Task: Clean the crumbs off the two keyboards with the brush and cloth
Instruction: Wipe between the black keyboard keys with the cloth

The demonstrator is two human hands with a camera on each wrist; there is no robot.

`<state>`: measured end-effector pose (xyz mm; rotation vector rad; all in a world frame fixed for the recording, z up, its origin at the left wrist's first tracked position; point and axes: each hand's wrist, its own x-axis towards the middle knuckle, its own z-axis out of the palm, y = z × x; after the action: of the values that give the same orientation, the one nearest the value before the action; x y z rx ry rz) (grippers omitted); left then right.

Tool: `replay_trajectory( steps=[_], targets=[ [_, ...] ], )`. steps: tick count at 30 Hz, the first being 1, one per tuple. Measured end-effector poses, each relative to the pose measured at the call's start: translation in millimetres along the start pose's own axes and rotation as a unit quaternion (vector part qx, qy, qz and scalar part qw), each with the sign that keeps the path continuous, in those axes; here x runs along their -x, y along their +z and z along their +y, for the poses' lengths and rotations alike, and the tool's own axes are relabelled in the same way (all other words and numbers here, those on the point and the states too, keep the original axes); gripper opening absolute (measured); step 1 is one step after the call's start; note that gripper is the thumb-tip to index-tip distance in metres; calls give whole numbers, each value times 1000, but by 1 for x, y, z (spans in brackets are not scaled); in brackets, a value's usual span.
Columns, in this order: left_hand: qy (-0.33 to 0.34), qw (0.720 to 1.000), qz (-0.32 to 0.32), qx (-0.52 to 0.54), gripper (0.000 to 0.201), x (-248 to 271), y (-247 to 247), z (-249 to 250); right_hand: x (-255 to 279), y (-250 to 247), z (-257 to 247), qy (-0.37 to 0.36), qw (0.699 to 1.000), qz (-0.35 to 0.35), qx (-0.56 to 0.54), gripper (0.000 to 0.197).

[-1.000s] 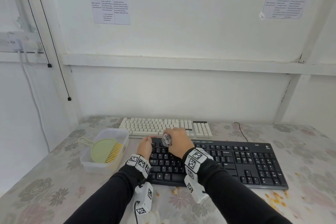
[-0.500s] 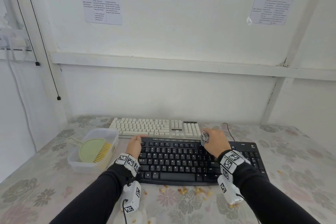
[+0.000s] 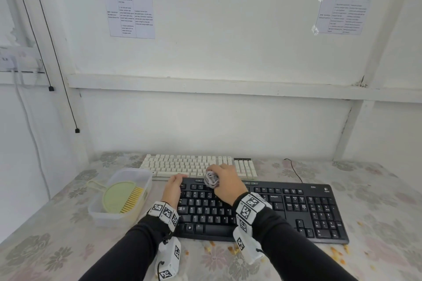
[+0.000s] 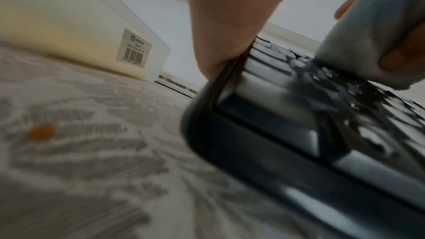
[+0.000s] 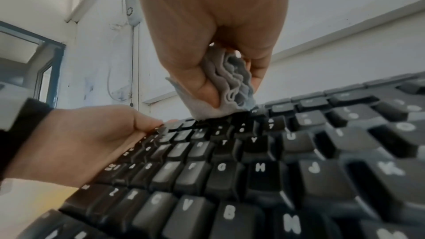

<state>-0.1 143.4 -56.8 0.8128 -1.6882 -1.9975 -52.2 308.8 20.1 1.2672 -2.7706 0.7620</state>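
The right hand [image 3: 228,186] had come back across the black keyboard [image 3: 296,207]: half a second before it was near the middle of the top rows, and now it was again at the left part, at about 10 o'clock on the board, where it was also one second before. Its fingers were curled tightly around the bunched grey cloth [image 5: 230,86], and the lower fold of the cloth touched the keys of the number row. The left hand [image 3: 174,188] was in the same place as before, its fingers curved over the far-left corner of the black keyboard and holding it steady. This looked like one wiping pass there and back, so the upper rows were probably being cleaned. Crumbs [image 3: 230,248] lay on the table [image 3: 45,246] at 6 o'clock of the board. The white keyboard [image 3: 182,164] lay just behind at 12 o'clock, and the brush [image 3: 133,199] rested in the plastic box [image 3: 114,218] at 9 o'clock, untouched.
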Motion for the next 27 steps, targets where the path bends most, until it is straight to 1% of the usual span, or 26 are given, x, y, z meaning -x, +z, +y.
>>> replay_trajectory(
  steps=[2,5,7,9,13,16,18,20,22,24,27],
  targets=[
    [4,1000,2,-4,26,0,0,-1,4,-8,13,15,1000,5,-10,44],
    [11,1000,7,-8,26,-3,0,-3,16,-26,38,40,999,21,-10,31],
    [12,1000,9,-8,27,-4,-1,-3,26,-40,58,63,998,28,-12,27],
    [12,1000,9,-5,28,-5,-1,-5,37,-55,80,91,995,34,2,25],
    [7,1000,10,-8,28,-7,-2,-6,51,-75,119,148,985,68,56,21],
    [2,1000,10,-10,28,-6,-2,-5,53,-79,127,171,978,74,98,28],
    [-2,1000,13,-7,28,-3,-2,-2,49,-77,114,161,979,77,100,30],
    [-3,1000,15,-1,27,-1,-1,-1,43,-70,92,123,988,67,65,30],
    [-1,1000,18,6,27,-1,0,0,34,-58,67,74,996,36,19,30],
    [-2,1000,20,13,27,0,0,0,25,-44,45,22,1000,-1,-5,33],
    [-5,999,24,22,27,0,0,0,16,-27,28,-23,999,-21,11,40]
  ],
)
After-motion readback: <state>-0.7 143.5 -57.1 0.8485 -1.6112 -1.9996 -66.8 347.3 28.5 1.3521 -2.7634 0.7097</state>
